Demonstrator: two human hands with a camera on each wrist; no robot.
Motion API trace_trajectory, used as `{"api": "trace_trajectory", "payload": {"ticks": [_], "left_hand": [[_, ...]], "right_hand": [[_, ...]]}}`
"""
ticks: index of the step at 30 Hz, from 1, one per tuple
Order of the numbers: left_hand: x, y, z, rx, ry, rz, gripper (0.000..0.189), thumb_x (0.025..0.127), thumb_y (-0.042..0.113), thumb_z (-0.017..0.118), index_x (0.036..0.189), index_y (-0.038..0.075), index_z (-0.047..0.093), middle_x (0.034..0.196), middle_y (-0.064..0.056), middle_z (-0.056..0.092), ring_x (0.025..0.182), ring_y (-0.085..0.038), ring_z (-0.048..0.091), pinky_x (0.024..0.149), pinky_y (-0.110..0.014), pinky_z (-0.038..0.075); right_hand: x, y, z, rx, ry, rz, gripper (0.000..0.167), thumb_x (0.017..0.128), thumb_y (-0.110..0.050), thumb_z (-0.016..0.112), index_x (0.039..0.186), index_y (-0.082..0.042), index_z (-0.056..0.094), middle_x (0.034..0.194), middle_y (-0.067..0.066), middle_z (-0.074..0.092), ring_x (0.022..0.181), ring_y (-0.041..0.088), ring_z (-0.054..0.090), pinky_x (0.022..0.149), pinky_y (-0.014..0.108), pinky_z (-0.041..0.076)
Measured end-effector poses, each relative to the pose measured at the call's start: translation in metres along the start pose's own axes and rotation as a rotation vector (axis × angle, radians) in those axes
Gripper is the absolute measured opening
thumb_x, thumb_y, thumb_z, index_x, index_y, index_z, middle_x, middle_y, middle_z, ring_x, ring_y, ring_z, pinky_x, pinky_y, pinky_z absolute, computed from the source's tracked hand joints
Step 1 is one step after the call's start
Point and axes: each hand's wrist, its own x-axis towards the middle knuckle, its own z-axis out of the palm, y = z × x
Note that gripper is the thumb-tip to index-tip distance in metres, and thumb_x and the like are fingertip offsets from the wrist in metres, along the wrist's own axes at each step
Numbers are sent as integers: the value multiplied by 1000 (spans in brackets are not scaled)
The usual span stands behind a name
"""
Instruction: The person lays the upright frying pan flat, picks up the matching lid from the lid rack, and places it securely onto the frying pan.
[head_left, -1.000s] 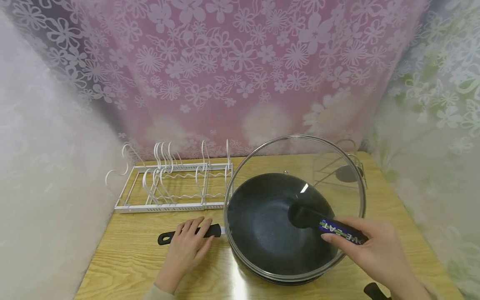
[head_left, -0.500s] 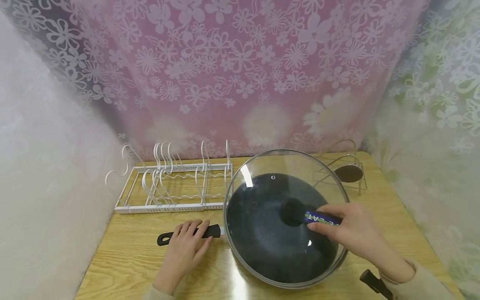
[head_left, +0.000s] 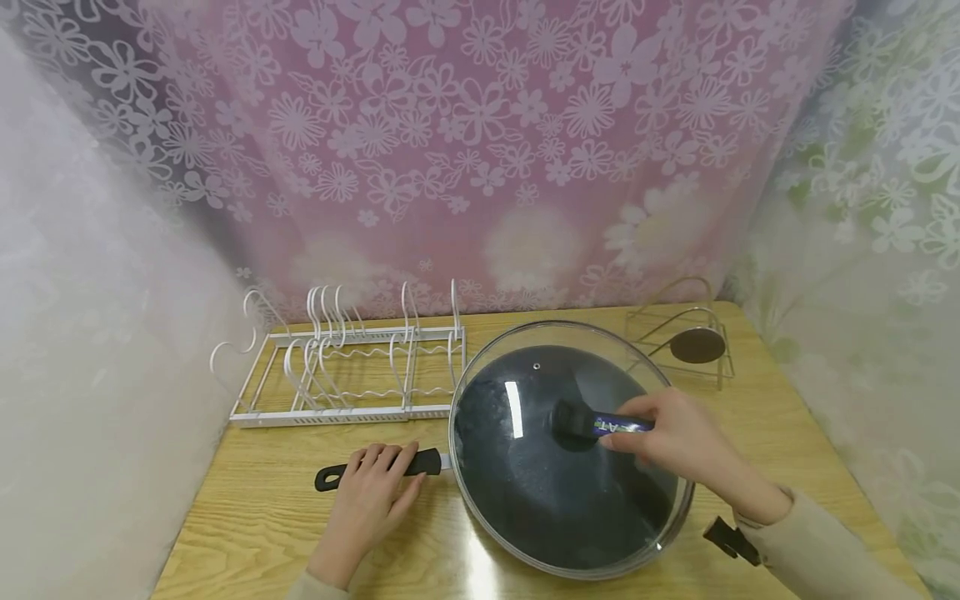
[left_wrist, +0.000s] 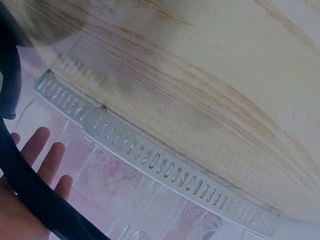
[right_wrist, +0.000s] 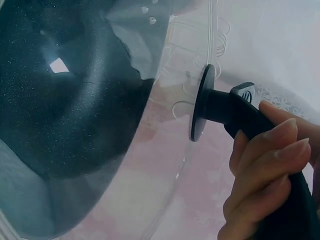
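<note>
A dark wok (head_left: 517, 492) stands on the wooden table, its long black handle (head_left: 429, 462) pointing left. My left hand (head_left: 367, 504) rests over this handle with fairly straight fingers, the thumb on the near side. In the left wrist view its fingers (left_wrist: 50, 162) extend past a black bar. A clear glass lid (head_left: 487, 400) with a metal rim covers the wok; whether it sits fully flat I cannot tell. My right hand (head_left: 678, 437) grips the lid's black handle (head_left: 573, 419), which has a blue label. Curled fingers (right_wrist: 265, 165) show around that handle in the right wrist view.
A white wire rack (head_left: 345, 412) stands behind the left hand. At the back right is a metal wire stand (head_left: 660, 342) with a round brown disc (head_left: 697, 345). Near the right sleeve lies a black handle-like piece (head_left: 723, 535), partly hidden. Floral curtains (head_left: 480, 167) hang behind.
My right hand has brought the glass lid down and to the left, from tilted above the wok to over its rim. The left hand has stayed on the wok handle.
</note>
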Motion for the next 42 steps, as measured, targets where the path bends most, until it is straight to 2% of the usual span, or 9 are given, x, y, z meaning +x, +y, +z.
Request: {"api": "trace_trajectory", "payload": {"ticks": [6,14,23,29,35,42], "left_hand": [[0,0,-1,-5,8,-12,42,86,36,72,121,12,68,100,-5,68,94,-29,62,80,-49,50],[-1,1,-1,-9,12,-15,41,85,35,73,119,12,68,98,-5,67,92,-29,62,78,-48,50],[-2,2,-3,-21,4,-18,41,85,34,74,118,11,68,96,-5,67,91,-29,62,77,-48,51],[-1,2,-3,-24,5,-16,40,85,34,73,118,11,68,96,-5,66,91,-29,61,77,-48,50],[-2,3,-3,-19,-6,-20,41,85,34,74,118,12,68,96,-4,66,92,-29,61,77,-48,50],[-2,4,-4,2,-18,-27,39,89,37,70,119,13,66,96,-3,65,91,-28,60,77,-47,48]], "right_hand": [[10,4,5,36,-68,12,22,79,-31,81,86,-12,74,49,-3,56,42,12,49,40,27,39],[18,8,11,58,-140,47,24,79,-32,81,74,-12,69,49,-1,54,41,10,44,41,25,39],[27,15,19,83,-154,58,29,80,-29,81,69,-7,67,47,-4,50,40,9,41,42,24,36],[31,17,22,71,-147,60,31,81,-32,81,68,-7,67,47,-4,50,40,10,42,43,26,37],[34,17,23,81,-151,62,28,81,-31,81,72,-7,70,49,0,53,40,10,43,44,28,42],[35,20,24,111,-200,44,29,83,-29,80,72,-4,68,49,-2,50,40,9,42,43,28,44]]}}
